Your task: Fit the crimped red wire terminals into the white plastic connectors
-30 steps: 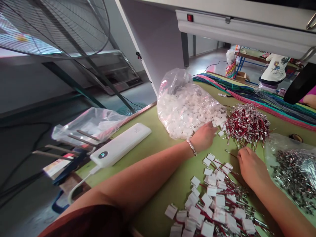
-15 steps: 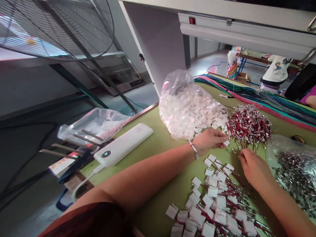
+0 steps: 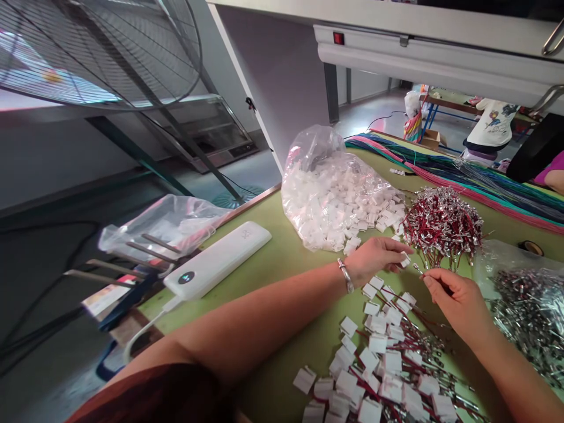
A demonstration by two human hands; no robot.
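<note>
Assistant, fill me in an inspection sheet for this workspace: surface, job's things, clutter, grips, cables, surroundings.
Surface: green table, partly covered.
Job's things: bag of connectors; red wire bundle beside it; pile of wired connectors nearer the person; metal parts at right, in or on clear plastic.
Clutter: power bank; tape roll.
Grips: left grip pinches a white connector; right grip pinches a metal-tipped wire; apart.
Cables: white cable plugged into power bank; coloured wires along the far side.
Surroundings: fan upper left; a person beyond.
</note>
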